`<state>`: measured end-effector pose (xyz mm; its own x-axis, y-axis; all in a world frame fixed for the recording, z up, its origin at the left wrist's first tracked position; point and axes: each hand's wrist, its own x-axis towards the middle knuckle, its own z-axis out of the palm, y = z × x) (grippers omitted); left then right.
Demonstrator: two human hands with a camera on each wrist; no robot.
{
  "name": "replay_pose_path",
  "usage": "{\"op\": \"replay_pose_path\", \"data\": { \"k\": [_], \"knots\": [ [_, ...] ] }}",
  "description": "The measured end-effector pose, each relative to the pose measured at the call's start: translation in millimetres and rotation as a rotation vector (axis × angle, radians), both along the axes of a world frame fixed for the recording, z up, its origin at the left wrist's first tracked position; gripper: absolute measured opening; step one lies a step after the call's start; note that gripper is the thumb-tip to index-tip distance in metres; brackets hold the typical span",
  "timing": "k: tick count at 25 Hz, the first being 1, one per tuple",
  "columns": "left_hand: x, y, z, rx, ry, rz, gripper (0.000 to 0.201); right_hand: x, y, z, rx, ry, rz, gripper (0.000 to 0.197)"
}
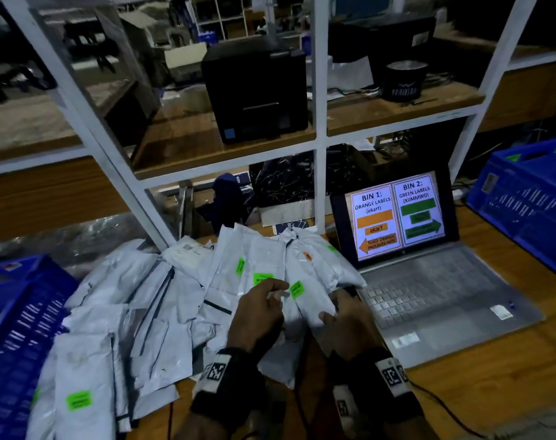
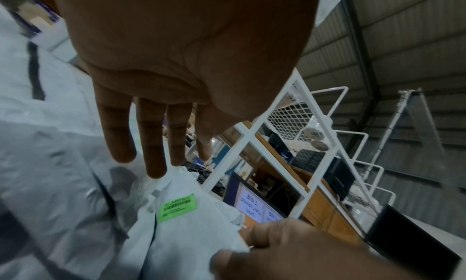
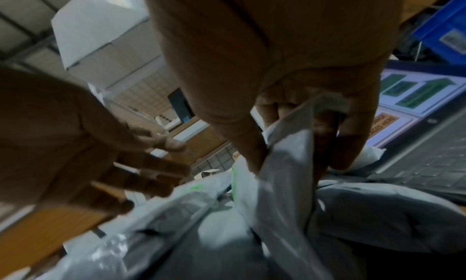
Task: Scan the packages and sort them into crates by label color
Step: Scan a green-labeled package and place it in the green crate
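Right hand [image 1: 349, 319] pinches the near edge of a grey poly package [image 1: 305, 300]; in the right wrist view thumb and fingers [image 3: 254, 156] fold round the film. Left hand [image 1: 257, 312] hovers just beside it, fingers [image 2: 153, 144] straight and loose, holding nothing. Package lies on top of the heap of grey mailers [image 1: 137, 296] at mid-bench, a green label [image 2: 177, 208] with barcode face up.

Step in hand, by my reading: picking one package out of the heap, not yet scanned. No scanner clearly made out; something dark sits under the right hand, too dim to name.

Next move calls for lifting the package free, presenting its barcode, then carrying it right. The laptop [image 1: 429, 281] screen shows green labels as Bin 2, arrow pointing right, toward the blue crate [image 1: 524, 198] on that side. A second blue crate [image 1: 19, 312] stands at left, for orange.

In the way: neighbouring mailers overlap and may drag along; the laptop sits between heap and right crate, so the carry must pass over it. White shelf frame [image 1: 321, 122] stands behind.
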<state>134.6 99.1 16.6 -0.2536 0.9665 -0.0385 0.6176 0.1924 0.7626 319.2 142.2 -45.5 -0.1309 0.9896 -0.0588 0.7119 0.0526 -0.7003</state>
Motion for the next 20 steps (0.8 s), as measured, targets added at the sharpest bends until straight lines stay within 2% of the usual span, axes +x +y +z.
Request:
{"op": "replay_pose_path", "data": {
  "k": [5,7,9,11,13,15,17,20],
  "knots": [
    [7,-3,-11,-0.028,-0.11,0.125,0.037,9,12,11,0.013,0.206,-0.013,0.025],
    [8,-4,-15,-0.032,-0.189,0.186,0.033,15,17,24,-0.016,0.282,0.007,0.01],
    [8,-4,-23,-0.041,-0.239,0.227,0.021,23,20,35,-0.01,0.356,0.051,0.018],
    [8,-1,-27,-0.083,-0.289,0.255,0.018,29,23,40,-0.034,0.428,0.044,0.022],
    [13,2,-22,-0.111,-0.441,0.287,0.012,35,26,43,-0.075,0.519,0.036,0.019],
    [18,7,-17,-0.131,-0.615,0.293,0.016,39,29,49,-0.108,0.611,0.032,0.019],
    [23,9,-14,-0.148,-0.719,0.248,0.027,42,29,57,-0.142,0.725,0.045,0.021],
    [29,14,-8,-0.056,-0.749,0.231,0.03,45,27,63,-0.252,0.864,0.084,0.027]
  ]
}}
